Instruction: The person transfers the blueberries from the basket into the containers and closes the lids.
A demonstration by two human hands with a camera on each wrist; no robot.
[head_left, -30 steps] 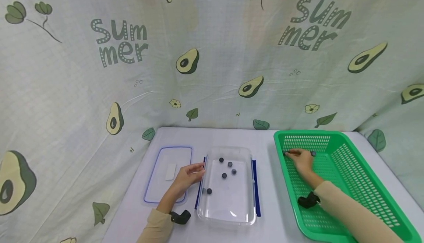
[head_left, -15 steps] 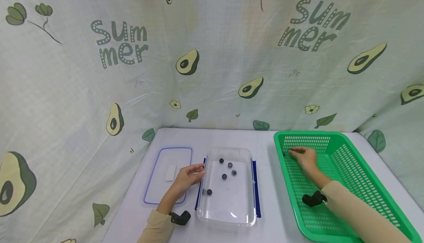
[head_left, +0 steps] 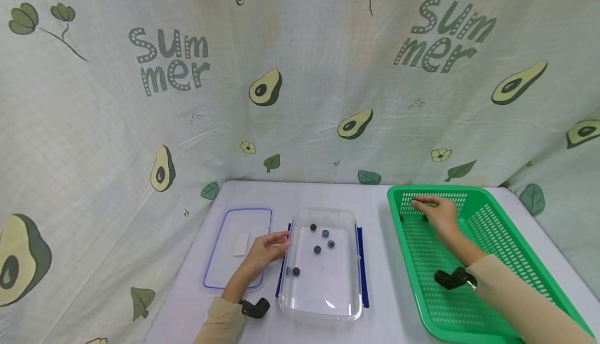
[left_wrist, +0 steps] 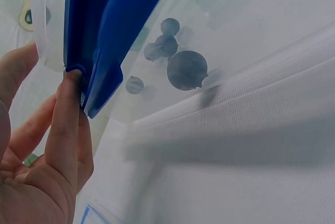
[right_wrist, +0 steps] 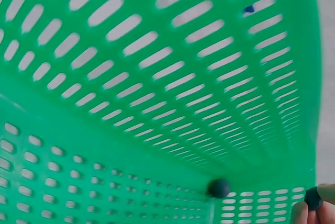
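The head view looks forward and down; close wrist views share its box [head_left: 323, 294] (left) and basket [head_left: 450, 310] (right).

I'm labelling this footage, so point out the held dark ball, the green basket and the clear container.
Held dark ball [right_wrist: 313, 199], right wrist view, exposed side.
Green basket [head_left: 438, 188], head view, far rim.
Clear container [head_left: 325, 279], head view, bare floor.

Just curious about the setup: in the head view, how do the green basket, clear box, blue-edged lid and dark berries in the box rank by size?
Largest to smallest:
Green basket
Clear box
Blue-edged lid
Dark berries, which look about alike, so unranked among themselves
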